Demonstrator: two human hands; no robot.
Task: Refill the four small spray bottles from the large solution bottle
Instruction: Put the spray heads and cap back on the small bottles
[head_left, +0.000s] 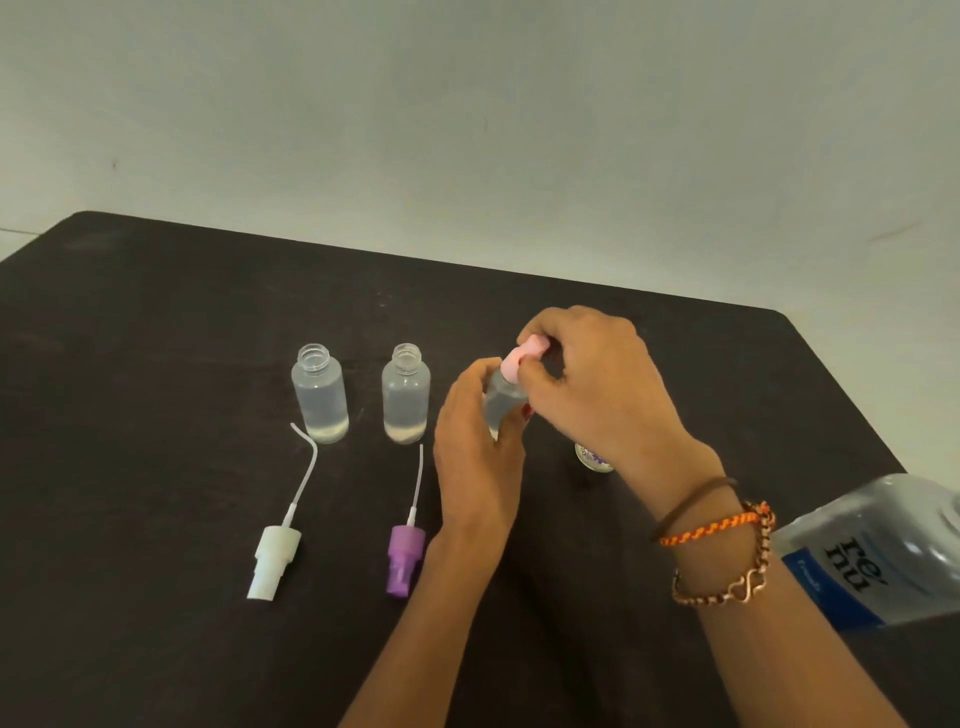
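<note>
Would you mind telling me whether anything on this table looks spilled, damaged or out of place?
No spill or damage shows. The white spray head and purple spray head lie on the dark table before their two open clear bottles, as refilling needs. The white head's dip tube is bent near its tip.

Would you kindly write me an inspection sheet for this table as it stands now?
Surface: dark table, bare at the left.
Job's things: two open small bottles, part full; white sprayer and purple sprayer lying before them; third bottle with pink sprayer; fourth bottle mostly hidden; large bottle at right edge.
Clutter: nothing seen.
Grippers: left hand holds the third bottle; right hand grips the pink sprayer.
Cables: nothing seen.
Surroundings: plain pale wall.
</note>
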